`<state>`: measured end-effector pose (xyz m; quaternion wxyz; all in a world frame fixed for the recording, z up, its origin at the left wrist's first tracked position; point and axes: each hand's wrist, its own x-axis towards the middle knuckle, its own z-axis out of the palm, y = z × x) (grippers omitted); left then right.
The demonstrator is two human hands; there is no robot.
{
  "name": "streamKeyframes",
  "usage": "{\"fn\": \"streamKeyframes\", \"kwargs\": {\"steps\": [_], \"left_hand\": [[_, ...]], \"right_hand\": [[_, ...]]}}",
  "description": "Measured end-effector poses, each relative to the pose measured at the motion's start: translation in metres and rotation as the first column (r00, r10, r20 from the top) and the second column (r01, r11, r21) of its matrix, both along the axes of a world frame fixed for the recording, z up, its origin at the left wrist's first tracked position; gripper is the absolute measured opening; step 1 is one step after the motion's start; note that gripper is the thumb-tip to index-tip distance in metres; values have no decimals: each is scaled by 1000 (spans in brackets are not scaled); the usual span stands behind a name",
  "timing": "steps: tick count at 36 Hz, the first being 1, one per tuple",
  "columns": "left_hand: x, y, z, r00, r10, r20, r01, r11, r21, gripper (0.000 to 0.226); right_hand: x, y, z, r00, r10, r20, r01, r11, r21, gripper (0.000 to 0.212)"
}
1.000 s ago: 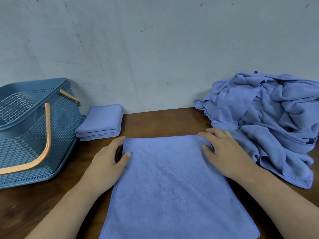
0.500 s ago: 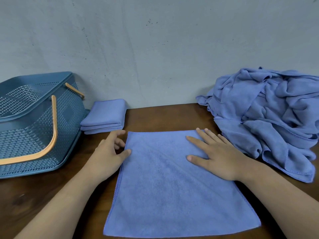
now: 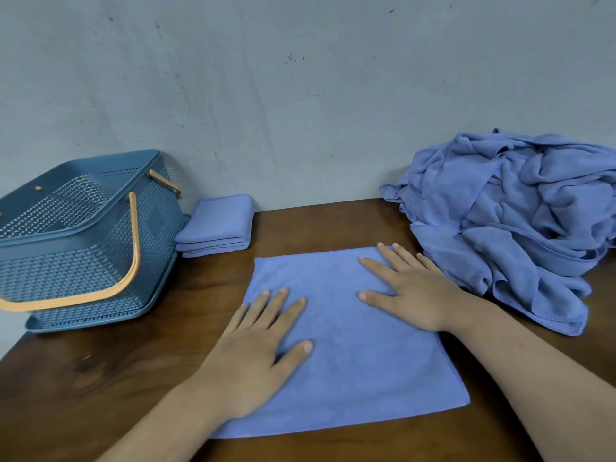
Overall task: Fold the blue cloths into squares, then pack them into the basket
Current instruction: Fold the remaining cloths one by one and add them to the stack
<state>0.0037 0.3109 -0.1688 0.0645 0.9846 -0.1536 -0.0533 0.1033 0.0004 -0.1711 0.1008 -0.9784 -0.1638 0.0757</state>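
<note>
My left grip [image 3: 256, 355] and right grip [image 3: 413, 295] both flat, fingers spread wide, pressing the blue cloth [image 3: 350, 361] spread on the counter [image 3: 100, 378], folded stack [image 3: 216, 223] beside the basket [image 3: 83, 261], crumpled pile [image 3: 516, 211] at right.

A blue cloth [image 3: 360, 345] lies flat on the brown table [image 3: 116, 378]. The left hand [image 3: 256, 355] and right hand [image 3: 413, 291] press on it, palms down, fingers [image 3: 375, 265] spread. At left stands a blue basket [image 3: 83, 248] with orange handles; just beside it sits a folded stack [image 3: 218, 225]. A crumpled pile [image 3: 520, 221] lies at right against the grey wall [image 3: 300, 95].
</note>
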Motion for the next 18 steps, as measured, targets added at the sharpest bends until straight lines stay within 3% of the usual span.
{"fn": "streamKeyframes", "kwargs": {"steps": [4,9,13,18], "left_hand": [[1,-1,14,996,42,-74,-41,999,10,74],[49,-12,35,985,124,119,-112,988,-104,83],[77,-16,14,991,117,-59,-119,992,-35,82],[81,-16,-2,991,129,-46,-128,992,17,85]], "right_hand": [[0,1,0,1000,9,-5,-9,1000,4,85],[-1,-1,1,1000,15,-10,-15,1000,18,92],[-3,0,-1,1000,19,-6,-19,999,29,95],[-5,-2,-6,1000,12,4,-13,999,40,95]]}}
